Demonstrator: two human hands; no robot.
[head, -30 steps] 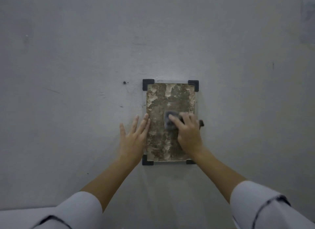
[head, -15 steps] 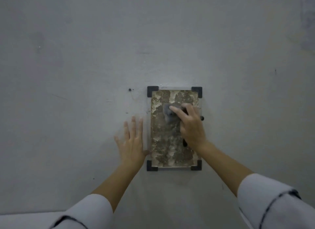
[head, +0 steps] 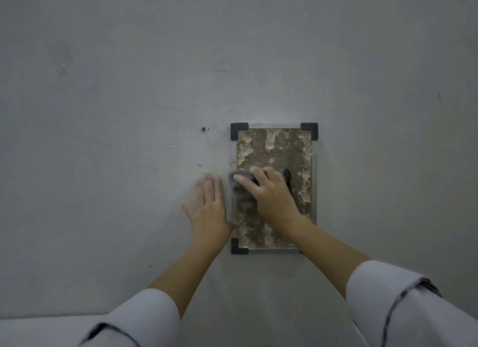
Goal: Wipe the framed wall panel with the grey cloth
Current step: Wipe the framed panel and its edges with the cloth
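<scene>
Head view of a framed wall panel [head: 275, 150] that is hanging upright on a plain grey wall [head: 116, 88], its face showing mottled brown and pale patches. Black corner brackets are holding the frame at the upper left [head: 239, 130], the upper right [head: 310, 129] and the lower left [head: 238, 247]; the lower right corner is lying mostly behind the right forearm. The right hand [head: 273, 195] is reaching up across the lower half of the panel and pressing the grey cloth [head: 239, 191] against the glass. Its grip is closing over the bunched cloth, with the fingers [head: 241, 178] curving across the top of the wad; the thumb is hidden. The cloth is sitting at about mid-height of the panel, overlapping the frame's left edge. A short dark piece [head: 287, 176] is showing just beyond the knuckles; what it is cannot be told. The left hand [head: 210, 213] is lying flat on the wall just beside the frame's left side, its grip spread open and holding nothing, the fingers straight, close together and blurred at the tips, the thumb pointing toward the frame's lower left edge. A small dark hole [head: 203, 129] is marking the wall to the left of the upper left bracket. White sleeves with dark trim are covering the left [head: 144, 318] and right [head: 403, 302] arms.
</scene>
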